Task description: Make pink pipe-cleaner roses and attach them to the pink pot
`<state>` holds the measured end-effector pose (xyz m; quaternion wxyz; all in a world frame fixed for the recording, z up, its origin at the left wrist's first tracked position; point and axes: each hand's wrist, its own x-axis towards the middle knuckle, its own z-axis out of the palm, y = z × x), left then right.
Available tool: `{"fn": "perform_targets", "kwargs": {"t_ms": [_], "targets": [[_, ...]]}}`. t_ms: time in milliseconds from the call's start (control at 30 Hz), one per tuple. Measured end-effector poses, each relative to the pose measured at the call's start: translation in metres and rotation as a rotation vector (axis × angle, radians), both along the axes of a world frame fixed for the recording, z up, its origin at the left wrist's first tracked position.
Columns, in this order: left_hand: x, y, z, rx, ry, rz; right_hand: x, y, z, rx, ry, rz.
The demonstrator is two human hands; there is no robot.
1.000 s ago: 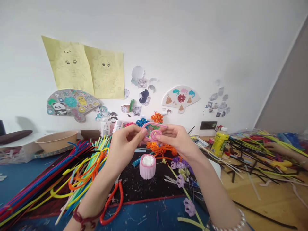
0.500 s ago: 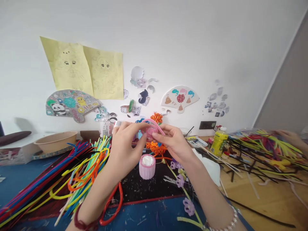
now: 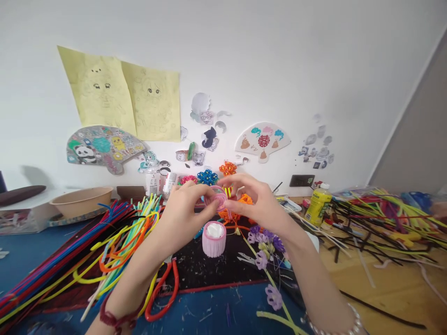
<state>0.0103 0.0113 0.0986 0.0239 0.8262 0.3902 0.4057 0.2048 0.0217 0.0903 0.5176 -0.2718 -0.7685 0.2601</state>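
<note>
Between my two hands is a pink pipe cleaner point(image 3: 217, 200) wound into a flat coil, held up above the table. My left hand point(image 3: 190, 204) pinches the coil's left side between thumb and fingers. On the other side my right hand point(image 3: 249, 197) has its thumb and fingertips closed at the coil's right edge, its other fingers curved above. Just below stands a small pink ribbed cup point(image 3: 213, 246) with white filling inside. Red-handled scissors point(image 3: 164, 298) lie under my left forearm. Purple pipe-cleaner flowers point(image 3: 274, 297) on a green stem lie by my right forearm.
Bundles of coloured pipe cleaners point(image 3: 115, 260) spread over the left side. At right are a yellow bottle point(image 3: 318, 204) and scattered black pipe cleaners point(image 3: 370, 237). A tan bowl point(image 3: 82, 201) sits at back left. Part of another person's hand point(image 3: 439, 209) shows at the far right edge.
My right hand has shifted its grip, its fingers now arched over the coil. The loose pink end that looped above the coil now lies close around it.
</note>
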Motion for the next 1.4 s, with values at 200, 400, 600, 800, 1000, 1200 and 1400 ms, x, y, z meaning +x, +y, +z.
{"fn": "perform_targets", "kwargs": {"t_ms": [200,400,600,800,1000,1200,1400], "targets": [[0.006,-0.002,-0.002,0.010,0.050,0.027,-0.006,-0.008,0.000,0.000,-0.044,-0.115],[0.007,0.000,-0.004,-0.081,-0.148,0.024,-0.013,-0.003,-0.004,-0.163,0.094,-0.119],[0.006,0.007,-0.010,-0.217,-0.475,-0.040,-0.026,0.002,-0.009,-0.377,0.283,-0.135],[0.000,0.010,-0.013,-0.206,-0.368,-0.044,-0.020,0.006,-0.008,-0.568,0.220,0.150],[0.000,0.010,-0.014,-0.066,-0.206,0.008,-0.017,0.012,-0.009,-0.581,0.294,0.179],[-0.001,0.007,-0.005,-0.021,-0.145,0.021,-0.020,0.009,-0.006,-0.643,0.415,0.226],[-0.003,0.002,0.000,-0.133,-0.149,-0.016,-0.016,0.005,-0.001,-0.603,0.339,0.188]]}}
